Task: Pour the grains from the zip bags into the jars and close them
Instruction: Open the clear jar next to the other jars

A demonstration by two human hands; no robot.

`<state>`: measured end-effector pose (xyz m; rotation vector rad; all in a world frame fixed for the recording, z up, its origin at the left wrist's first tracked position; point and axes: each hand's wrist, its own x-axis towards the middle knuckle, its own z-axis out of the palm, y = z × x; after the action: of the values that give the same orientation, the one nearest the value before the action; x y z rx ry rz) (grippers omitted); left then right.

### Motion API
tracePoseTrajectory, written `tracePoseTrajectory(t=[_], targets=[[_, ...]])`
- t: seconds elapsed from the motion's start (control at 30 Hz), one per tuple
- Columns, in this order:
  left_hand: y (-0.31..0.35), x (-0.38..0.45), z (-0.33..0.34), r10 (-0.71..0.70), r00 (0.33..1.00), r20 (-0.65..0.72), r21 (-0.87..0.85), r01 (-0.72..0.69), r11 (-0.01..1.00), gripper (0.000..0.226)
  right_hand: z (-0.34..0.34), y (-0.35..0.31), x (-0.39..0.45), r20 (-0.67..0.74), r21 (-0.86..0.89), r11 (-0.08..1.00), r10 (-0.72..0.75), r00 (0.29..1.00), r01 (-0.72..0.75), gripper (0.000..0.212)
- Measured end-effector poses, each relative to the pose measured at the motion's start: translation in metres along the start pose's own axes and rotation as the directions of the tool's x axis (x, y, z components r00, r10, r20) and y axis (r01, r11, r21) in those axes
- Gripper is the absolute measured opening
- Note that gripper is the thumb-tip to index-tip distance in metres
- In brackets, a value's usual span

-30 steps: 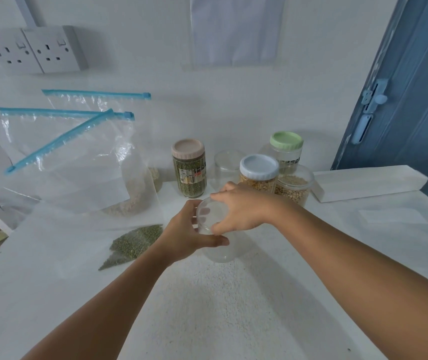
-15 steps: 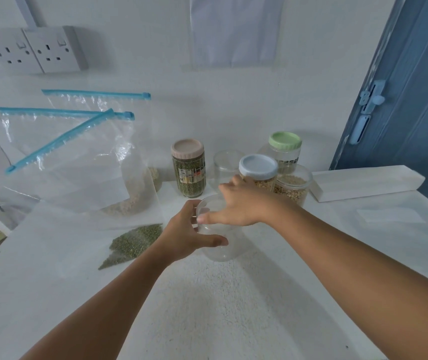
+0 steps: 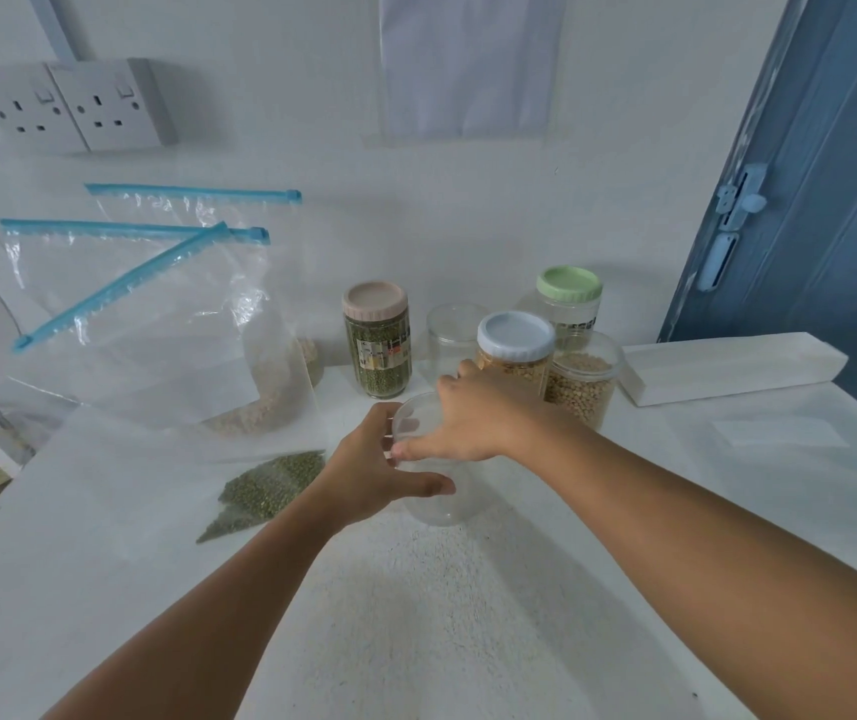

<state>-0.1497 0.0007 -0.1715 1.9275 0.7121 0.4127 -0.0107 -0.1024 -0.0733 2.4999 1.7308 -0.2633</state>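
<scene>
Head view, hands: left hand [image 3: 369,472] curls round the side of an empty clear plastic jar [image 3: 434,491] standing on the white counter [image 3: 468,615], thumb across its front. Right hand [image 3: 473,418] lies over the jar's mouth, fingers extended toward the left; whether it holds a lid I cannot tell.

Head view, jars: at the back stand a pink-lidded jar of green grains [image 3: 377,340], an uncapped clear empty jar [image 3: 455,335], a grey-lidded jar of yellow grains [image 3: 514,350], a lidless jar of tan grains [image 3: 585,387] and a green-lidded jar [image 3: 569,304].

Head view, bags: clear zip bags with blue sliders [image 3: 146,314] lean at the left, one with pale grains [image 3: 265,407] at its bottom. A flat bag of green grains [image 3: 265,493] lies on the counter, just left of the left hand.

Step in hand: looks like readying the empty jar for filling, mouth apparently open.

Next move, judged: right hand must leave the mouth and fetch a bag, likely the green grains close by; left hand steadies the jar. The bag needs its zip opened and a corner aimed inside the rim.

Risk: light empty jar may tip; grains may scatter over the rim.
</scene>
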Motion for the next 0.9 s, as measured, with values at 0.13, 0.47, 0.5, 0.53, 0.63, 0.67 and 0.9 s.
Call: tracePoseTrajectory(t=[0.13,0.47,0.5,0.53,0.63,0.67,0.9], targets=[[-0.002,0.000,-0.001,-0.014,1.000,0.010,-0.017,0.015,1.000,0.103,-0.009,0.003,0.002,0.089,0.116,0.989,-0.105,0.990,0.094,0.094],[-0.001,0.000,-0.001,-0.001,1.000,0.029,-0.032,0.002,0.999,0.093,-0.007,0.031,-0.012,-0.044,0.413,0.903,-0.110,0.993,0.118,0.106],[-0.002,0.000,-0.001,0.000,1.000,0.029,-0.024,0.001,1.000,0.094,0.000,0.035,-0.015,-0.085,0.462,0.879,-0.086,0.993,0.116,0.104],[-0.003,0.001,-0.001,0.003,1.000,0.024,-0.017,-0.003,1.000,0.095,0.007,0.041,-0.018,-0.136,0.512,0.851,-0.058,0.989,0.120,0.103],[-0.003,0.003,-0.003,0.004,1.000,0.016,-0.014,-0.003,1.000,0.097,0.034,0.064,-0.028,-0.233,0.682,0.719,0.044,0.971,0.131,0.104],[-0.004,0.004,-0.003,0.002,1.000,0.020,-0.014,-0.001,1.000,0.099,0.044,0.072,-0.033,-0.242,0.739,0.660,0.079,0.967,0.131,0.104],[-0.003,0.004,-0.004,0.003,1.000,0.029,-0.008,-0.003,1.000,0.099,0.119,0.105,-0.065,-0.074,0.854,0.517,0.236,0.969,-0.060,0.092]])
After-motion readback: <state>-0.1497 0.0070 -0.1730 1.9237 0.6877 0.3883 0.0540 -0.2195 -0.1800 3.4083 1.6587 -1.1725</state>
